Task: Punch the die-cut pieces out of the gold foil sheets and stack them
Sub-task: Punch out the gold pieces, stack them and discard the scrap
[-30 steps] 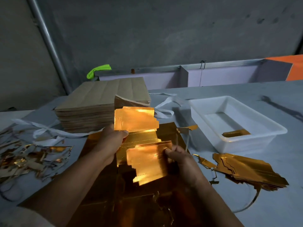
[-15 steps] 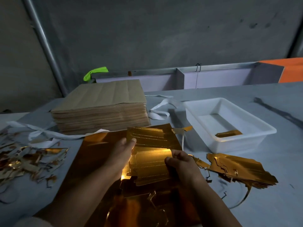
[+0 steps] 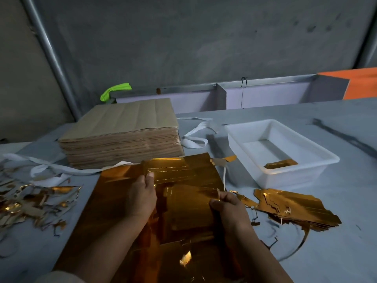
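A large gold foil sheet [image 3: 114,203] lies flat on the grey table in front of me. On it rest die-cut gold pieces [image 3: 189,207], low over the sheet. My left hand [image 3: 141,196] pinches the left edge of the upper piece [image 3: 173,167] with thumb on top. My right hand [image 3: 228,207] grips the right edge of the nearer pieces. To the right lies a stack of punched gold pieces [image 3: 293,209], fanned out on the table.
A thick pile of brown-backed sheets [image 3: 122,135] stands behind the foil. A white plastic tub [image 3: 283,152] at the right holds one gold piece [image 3: 280,164]. Gold scrap trimmings [image 3: 30,203] and white straps [image 3: 193,137] lie at the left and behind.
Both hands have lowered the gold pieces from a raised, tilted hold down onto the foil sheet. The right hand has shifted to the right edge of the pieces.
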`<action>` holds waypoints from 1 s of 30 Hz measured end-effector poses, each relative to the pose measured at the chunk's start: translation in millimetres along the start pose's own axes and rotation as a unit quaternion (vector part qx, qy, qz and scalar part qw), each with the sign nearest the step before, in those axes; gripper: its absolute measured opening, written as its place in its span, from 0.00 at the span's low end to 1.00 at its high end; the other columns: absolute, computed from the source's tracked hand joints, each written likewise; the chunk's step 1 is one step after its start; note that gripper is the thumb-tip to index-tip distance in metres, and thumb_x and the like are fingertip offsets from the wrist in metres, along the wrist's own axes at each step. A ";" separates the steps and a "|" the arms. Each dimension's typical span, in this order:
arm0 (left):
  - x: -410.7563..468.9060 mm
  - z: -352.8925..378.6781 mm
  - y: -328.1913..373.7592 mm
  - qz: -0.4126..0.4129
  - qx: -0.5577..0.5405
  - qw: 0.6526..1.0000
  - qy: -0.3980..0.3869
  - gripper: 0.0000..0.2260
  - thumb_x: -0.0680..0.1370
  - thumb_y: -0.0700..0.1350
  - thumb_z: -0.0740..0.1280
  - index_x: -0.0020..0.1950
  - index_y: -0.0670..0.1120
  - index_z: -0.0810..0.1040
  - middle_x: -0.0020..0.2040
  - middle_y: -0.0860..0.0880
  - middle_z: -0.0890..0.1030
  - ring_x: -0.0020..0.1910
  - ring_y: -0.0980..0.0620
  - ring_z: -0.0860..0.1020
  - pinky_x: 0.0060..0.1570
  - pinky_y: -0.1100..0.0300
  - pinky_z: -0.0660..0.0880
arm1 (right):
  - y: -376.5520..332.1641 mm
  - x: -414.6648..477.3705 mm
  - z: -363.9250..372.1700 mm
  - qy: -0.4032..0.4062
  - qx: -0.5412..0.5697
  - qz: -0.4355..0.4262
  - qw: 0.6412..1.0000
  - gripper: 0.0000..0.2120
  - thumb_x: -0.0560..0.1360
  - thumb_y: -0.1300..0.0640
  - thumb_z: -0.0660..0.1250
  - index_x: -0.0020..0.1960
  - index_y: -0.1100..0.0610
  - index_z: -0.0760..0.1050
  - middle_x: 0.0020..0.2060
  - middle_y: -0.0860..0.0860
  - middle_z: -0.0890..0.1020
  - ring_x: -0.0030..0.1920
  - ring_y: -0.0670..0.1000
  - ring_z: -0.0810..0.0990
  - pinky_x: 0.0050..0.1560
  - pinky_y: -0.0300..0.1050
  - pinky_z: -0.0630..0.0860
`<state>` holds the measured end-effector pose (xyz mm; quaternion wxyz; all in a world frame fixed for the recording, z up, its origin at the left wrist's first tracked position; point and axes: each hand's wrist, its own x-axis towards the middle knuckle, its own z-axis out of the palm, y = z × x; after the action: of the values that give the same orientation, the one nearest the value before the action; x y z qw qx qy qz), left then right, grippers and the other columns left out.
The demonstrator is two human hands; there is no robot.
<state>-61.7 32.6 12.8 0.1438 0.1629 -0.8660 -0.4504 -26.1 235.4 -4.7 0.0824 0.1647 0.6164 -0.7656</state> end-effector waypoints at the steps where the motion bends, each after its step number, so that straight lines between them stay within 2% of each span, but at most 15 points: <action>1: 1.1 -2.2 -1.9 -0.009 -0.006 1.000 0.001 0.18 0.83 0.57 0.53 0.46 0.46 0.74 0.39 0.44 0.75 0.38 0.46 0.76 0.38 0.54 0.71 | 0.5 1.6 -3.1 0.008 0.009 0.004 1.000 0.04 0.79 0.62 0.64 0.50 0.57 0.77 0.48 0.56 0.82 0.48 0.58 0.81 0.40 0.51 0.77; 5: -0.2 -7.0 -10.3 0.004 -0.028 0.999 -0.022 0.17 0.84 0.55 0.54 0.46 0.45 0.74 0.35 0.45 0.73 0.32 0.51 0.72 0.31 0.60 0.67 | 0.5 5.1 -13.0 0.007 0.048 0.015 0.999 0.05 0.78 0.62 0.64 0.52 0.58 0.77 0.52 0.59 0.79 0.52 0.61 0.79 0.43 0.53 0.76; 8: -2.9 -8.0 -14.0 0.009 -0.053 0.998 -0.045 0.18 0.84 0.55 0.54 0.46 0.44 0.75 0.34 0.45 0.72 0.31 0.51 0.71 0.31 0.59 0.66 | -1.1 6.5 -17.1 -0.004 0.080 0.028 0.996 0.08 0.78 0.62 0.64 0.56 0.60 0.76 0.55 0.61 0.78 0.57 0.64 0.77 0.50 0.57 0.75; 10: -5.0 -7.5 -14.8 0.009 -0.076 0.995 -0.064 0.18 0.84 0.54 0.54 0.47 0.44 0.75 0.33 0.45 0.72 0.30 0.50 0.71 0.31 0.59 0.66 | -4.7 6.2 -17.2 -0.016 0.078 0.033 0.996 0.10 0.78 0.61 0.64 0.58 0.62 0.74 0.56 0.62 0.77 0.57 0.65 0.76 0.48 0.57 0.74; 12: -8.9 -6.7 -15.8 0.006 -0.107 0.991 -0.086 0.17 0.83 0.54 0.55 0.48 0.44 0.76 0.30 0.47 0.71 0.27 0.52 0.69 0.29 0.59 0.64 | -10.7 5.4 -15.6 -0.034 0.066 0.037 0.997 0.07 0.78 0.60 0.63 0.55 0.60 0.75 0.55 0.62 0.77 0.56 0.64 0.77 0.47 0.55 0.73; 17: -25.1 -3.8 -23.6 -0.005 -0.123 0.982 -0.145 0.15 0.83 0.55 0.55 0.50 0.47 0.77 0.25 0.52 0.71 0.22 0.59 0.68 0.25 0.63 0.64 | -22.2 6.4 -12.3 -0.053 0.038 0.034 0.997 0.10 0.79 0.59 0.62 0.58 0.60 0.75 0.59 0.63 0.77 0.61 0.64 0.75 0.60 0.60 0.71; 18: -27.8 -2.9 -26.3 -0.011 -0.128 0.979 -0.156 0.15 0.83 0.54 0.55 0.51 0.47 0.77 0.24 0.52 0.71 0.22 0.60 0.69 0.25 0.64 0.65 | -22.2 5.9 -11.4 -0.056 0.030 0.031 0.997 0.10 0.80 0.59 0.62 0.59 0.61 0.75 0.58 0.63 0.77 0.58 0.63 0.75 0.59 0.59 0.72; 20: -33.1 -2.6 -30.7 -0.036 -0.143 0.972 -0.180 0.14 0.83 0.53 0.56 0.53 0.47 0.77 0.24 0.52 0.73 0.22 0.60 0.70 0.24 0.66 0.67 | -20.8 4.6 -8.9 -0.062 0.006 0.023 0.998 0.10 0.79 0.59 0.62 0.58 0.63 0.74 0.53 0.62 0.77 0.51 0.60 0.76 0.47 0.54 0.76; 21: -35.7 -3.6 -31.6 -0.050 -0.151 0.968 -0.195 0.13 0.83 0.53 0.56 0.55 0.47 0.78 0.25 0.52 0.74 0.23 0.59 0.72 0.24 0.65 0.68 | -19.2 3.7 -7.2 -0.063 -0.006 0.023 0.998 0.09 0.79 0.59 0.63 0.56 0.63 0.73 0.52 0.61 0.76 0.50 0.61 0.77 0.43 0.53 0.79; 23: -37.6 -7.1 -30.3 -0.082 -0.171 0.955 -0.229 0.16 0.80 0.54 0.60 0.59 0.46 0.77 0.32 0.48 0.80 0.28 0.54 0.77 0.27 0.61 0.72 | -14.5 3.5 -4.6 -0.061 -0.006 0.038 0.997 0.04 0.79 0.59 0.64 0.51 0.60 0.72 0.51 0.60 0.76 0.54 0.66 0.77 0.49 0.64 0.81; 25: -33.1 -10.6 -27.0 -0.139 -0.225 0.930 -0.255 0.25 0.74 0.60 0.62 0.66 0.46 0.74 0.51 0.42 0.83 0.43 0.46 0.82 0.40 0.53 0.79 | -10.1 3.4 -3.1 -0.054 -0.006 0.050 0.997 0.03 0.79 0.60 0.65 0.50 0.61 0.73 0.52 0.60 0.77 0.54 0.67 0.77 0.50 0.72 0.78; 26: -28.6 -11.4 -25.4 -0.168 -0.257 0.915 -0.263 0.29 0.72 0.62 0.63 0.69 0.48 0.72 0.59 0.41 0.80 0.52 0.43 0.81 0.48 0.47 0.80 | -8.2 3.3 -2.8 -0.054 -0.008 0.048 0.997 0.03 0.79 0.61 0.64 0.50 0.61 0.73 0.51 0.60 0.77 0.53 0.67 0.78 0.48 0.73 0.79; 27: -24.4 -13.0 -22.2 -0.190 -0.279 0.902 -0.268 0.30 0.72 0.63 0.63 0.70 0.51 0.71 0.64 0.41 0.77 0.58 0.41 0.79 0.55 0.43 0.77 | -6.9 3.0 -2.3 -0.056 -0.011 0.044 0.997 0.02 0.79 0.61 0.65 0.49 0.60 0.74 0.50 0.60 0.78 0.51 0.66 0.79 0.46 0.71 0.80; 28: -18.6 -14.4 -19.4 -0.205 -0.292 0.895 -0.269 0.30 0.72 0.65 0.63 0.70 0.52 0.71 0.65 0.41 0.77 0.61 0.40 0.78 0.60 0.41 0.75 | -5.1 3.0 -1.7 -0.059 -0.013 0.038 0.997 0.02 0.79 0.61 0.65 0.48 0.59 0.74 0.49 0.60 0.79 0.49 0.65 0.79 0.44 0.69 0.81; 30: -9.2 -16.7 -11.9 -0.211 -0.302 0.894 -0.255 0.25 0.72 0.64 0.64 0.64 0.53 0.74 0.61 0.41 0.79 0.60 0.40 0.78 0.61 0.41 0.73 | -3.5 2.1 -0.1 -0.062 -0.026 0.025 0.997 0.02 0.79 0.61 0.65 0.47 0.59 0.75 0.47 0.60 0.80 0.47 0.64 0.81 0.39 0.63 0.83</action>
<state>-44.9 17.8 11.3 -0.1387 0.1704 -0.6406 -0.7358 -29.2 236.5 -2.2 0.1442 0.1302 0.6250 -0.7560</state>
